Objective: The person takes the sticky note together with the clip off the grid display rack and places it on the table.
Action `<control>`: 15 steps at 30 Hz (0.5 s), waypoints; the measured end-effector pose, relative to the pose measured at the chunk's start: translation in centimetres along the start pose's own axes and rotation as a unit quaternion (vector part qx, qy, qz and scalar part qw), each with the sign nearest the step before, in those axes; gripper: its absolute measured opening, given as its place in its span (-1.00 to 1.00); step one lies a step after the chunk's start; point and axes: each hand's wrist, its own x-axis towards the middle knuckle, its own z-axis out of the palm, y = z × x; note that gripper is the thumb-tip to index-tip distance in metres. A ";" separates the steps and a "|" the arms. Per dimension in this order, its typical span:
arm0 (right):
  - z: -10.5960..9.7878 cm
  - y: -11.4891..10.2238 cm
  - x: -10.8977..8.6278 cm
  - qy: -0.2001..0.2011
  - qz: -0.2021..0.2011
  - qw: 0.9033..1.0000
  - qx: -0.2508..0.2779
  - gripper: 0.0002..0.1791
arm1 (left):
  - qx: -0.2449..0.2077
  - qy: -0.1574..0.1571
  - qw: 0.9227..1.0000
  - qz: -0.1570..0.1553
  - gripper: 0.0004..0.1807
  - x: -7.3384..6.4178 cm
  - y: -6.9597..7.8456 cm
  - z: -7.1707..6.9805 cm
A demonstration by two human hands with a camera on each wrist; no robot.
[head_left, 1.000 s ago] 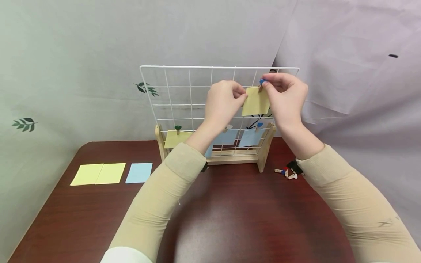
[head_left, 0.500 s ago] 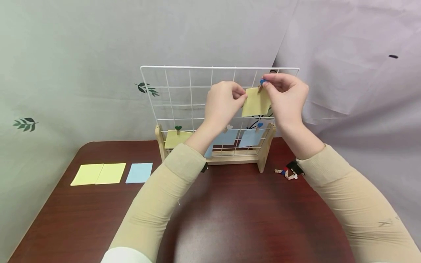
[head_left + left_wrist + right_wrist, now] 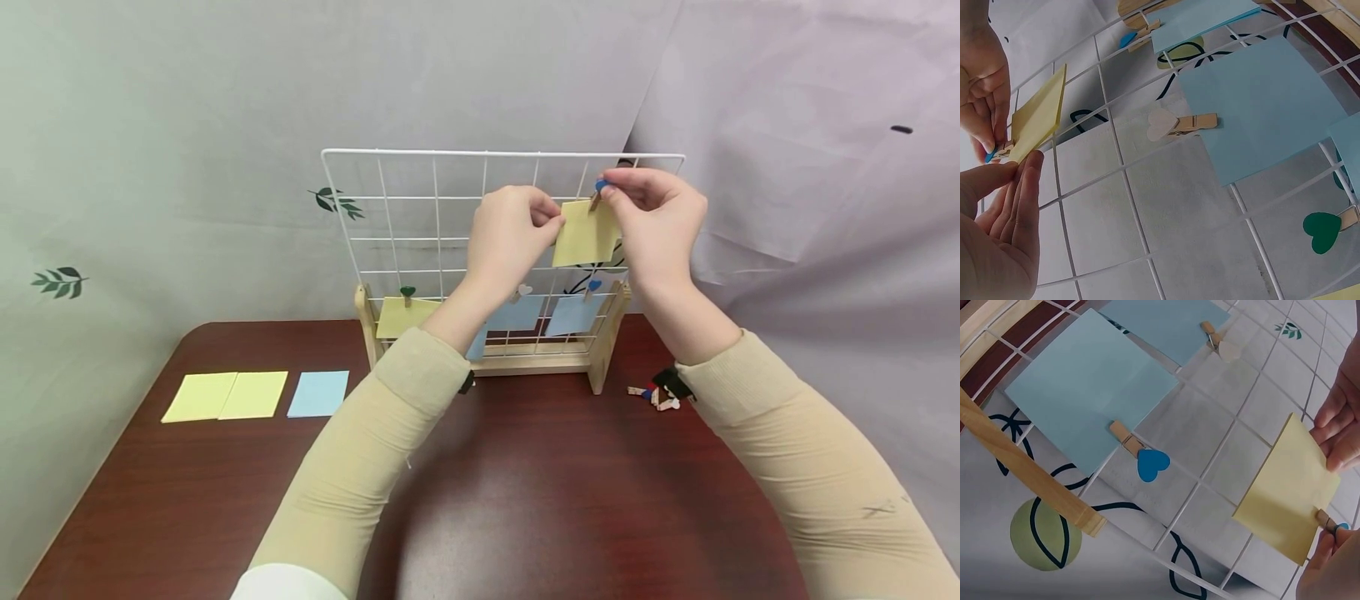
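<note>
Near the top right of a white wire grid (image 3: 437, 218), a pad of yellow sticky notes (image 3: 583, 237) is held up against the wires. My left hand (image 3: 512, 229) pinches the pad's left edge between thumb and fingers. With thumb and forefinger, my right hand (image 3: 660, 225) pinches a small wooden clothespin (image 3: 1325, 520) with a blue heart at the pad's top edge. In the left wrist view both hands meet at the yellow pad (image 3: 1040, 119). Whether the clothespin also grips a wire cannot be told.
Lower on the grid hang a yellow note (image 3: 401, 317) and blue notes (image 3: 573, 315) on heart clothespins. Wooden feet (image 3: 600, 350) support it. Yellow pads (image 3: 253, 395) and a blue pad (image 3: 318, 394) lie at left on the table (image 3: 525, 500); loose clothespins (image 3: 660, 398) lie at right.
Almost nothing differs. Both hands keep their hold on the yellow pad and the clothespin; the whole view has shifted very slightly.
</note>
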 end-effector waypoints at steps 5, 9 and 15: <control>0.0 0.1 0.1 0.000 0.001 1.000 0.017 -0.81 | -0.002 0.002 1.000 -0.002 -0.88 0.0 0.0 0.0; 0.0 0.0 0.1 0.002 0.001 1.000 0.024 -0.81 | -0.001 0.001 1.000 0.002 -0.88 -0.1 0.1 0.0; -0.2 0.0 -0.1 0.007 0.006 0.999 0.040 -0.80 | -0.003 -0.002 1.000 0.003 -0.87 -0.2 0.2 0.0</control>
